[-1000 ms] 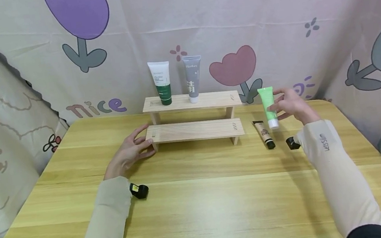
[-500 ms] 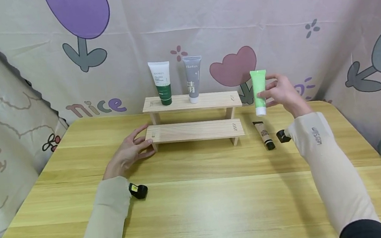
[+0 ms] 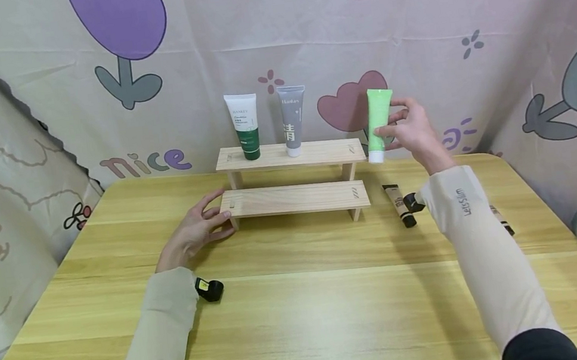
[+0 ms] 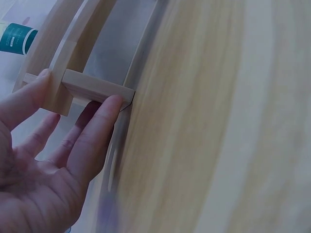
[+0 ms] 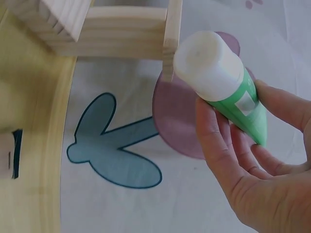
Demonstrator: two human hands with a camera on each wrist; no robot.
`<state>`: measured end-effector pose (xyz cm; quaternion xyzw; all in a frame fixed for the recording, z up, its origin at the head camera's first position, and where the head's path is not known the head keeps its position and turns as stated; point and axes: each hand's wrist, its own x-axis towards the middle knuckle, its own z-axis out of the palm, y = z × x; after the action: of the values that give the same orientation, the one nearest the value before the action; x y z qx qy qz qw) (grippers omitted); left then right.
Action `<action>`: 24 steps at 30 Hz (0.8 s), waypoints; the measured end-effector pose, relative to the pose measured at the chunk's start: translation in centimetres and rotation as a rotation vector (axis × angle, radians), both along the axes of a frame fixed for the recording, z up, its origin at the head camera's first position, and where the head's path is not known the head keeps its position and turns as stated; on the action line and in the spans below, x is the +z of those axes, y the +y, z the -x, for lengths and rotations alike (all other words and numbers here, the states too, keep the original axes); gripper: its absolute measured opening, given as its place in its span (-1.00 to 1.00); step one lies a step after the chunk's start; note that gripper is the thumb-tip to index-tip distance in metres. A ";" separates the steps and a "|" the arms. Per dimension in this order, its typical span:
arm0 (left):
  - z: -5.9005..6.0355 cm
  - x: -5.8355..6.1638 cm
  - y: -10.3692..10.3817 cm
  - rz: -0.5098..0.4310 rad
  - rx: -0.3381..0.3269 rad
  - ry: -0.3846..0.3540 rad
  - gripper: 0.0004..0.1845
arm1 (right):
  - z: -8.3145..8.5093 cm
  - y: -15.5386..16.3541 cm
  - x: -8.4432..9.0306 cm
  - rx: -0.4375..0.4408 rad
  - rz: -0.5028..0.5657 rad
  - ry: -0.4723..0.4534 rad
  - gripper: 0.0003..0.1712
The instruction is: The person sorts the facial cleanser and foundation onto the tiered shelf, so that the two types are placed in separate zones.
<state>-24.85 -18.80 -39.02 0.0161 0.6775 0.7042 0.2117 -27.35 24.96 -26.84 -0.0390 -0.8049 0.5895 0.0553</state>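
I see the light green tube (image 3: 380, 122) up in the air, cap end down, just off the right end of the upper step of the wooden rack (image 3: 289, 154) and a little above it. My right hand (image 3: 411, 129) pinches it at mid-body, fingers (image 5: 221, 145) and thumb curled around it; the right wrist view shows its white cap (image 5: 206, 63) pointing at the rack's end. The tube touches neither the rack nor the table (image 3: 304, 310).

As I judge it, the lineup is partly made: a white-and-green tube (image 3: 244, 125) and a grey tube (image 3: 292, 119) stand upright on their caps on the upper step, side by side at its left half. The green one is carried but not set down, and the step's right half is bare. A beige tube with a black cap (image 3: 399, 205) lies flat on the table right of the rack, and another tube (image 3: 502, 220) peeks out behind my right sleeve.

My left hand (image 3: 196, 230) lies flat with straight fingers (image 4: 92, 141) against the left end of the lower step, gripping nothing.
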 end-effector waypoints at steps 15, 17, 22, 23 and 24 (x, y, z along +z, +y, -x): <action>-0.1 0.0 0.0 0.001 -0.004 0.006 -0.24 | 0.9 -3.4 0.1 -0.037 0.063 0.120 -0.22; -0.1 0.0 0.0 0.001 -0.006 0.010 -0.24 | 1.1 -3.8 0.0 -0.041 0.048 0.139 -0.25; -0.1 -0.1 -0.1 -0.002 -0.010 0.018 -0.23 | 1.4 -5.0 -0.4 -0.055 -0.051 0.224 -0.29; -0.1 -0.1 -0.1 -0.002 -0.010 0.017 -0.24 | 1.4 -5.3 -0.5 -0.053 -0.064 0.245 -0.29; -0.1 -0.1 -0.1 -0.001 -0.012 0.016 -0.24 | 1.5 -5.5 -0.6 -0.049 -0.076 0.265 -0.30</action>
<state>-24.76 -18.93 -39.13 0.0257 0.6787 0.7031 0.2106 -28.86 19.43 -27.44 0.0214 -0.8112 0.5570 0.1769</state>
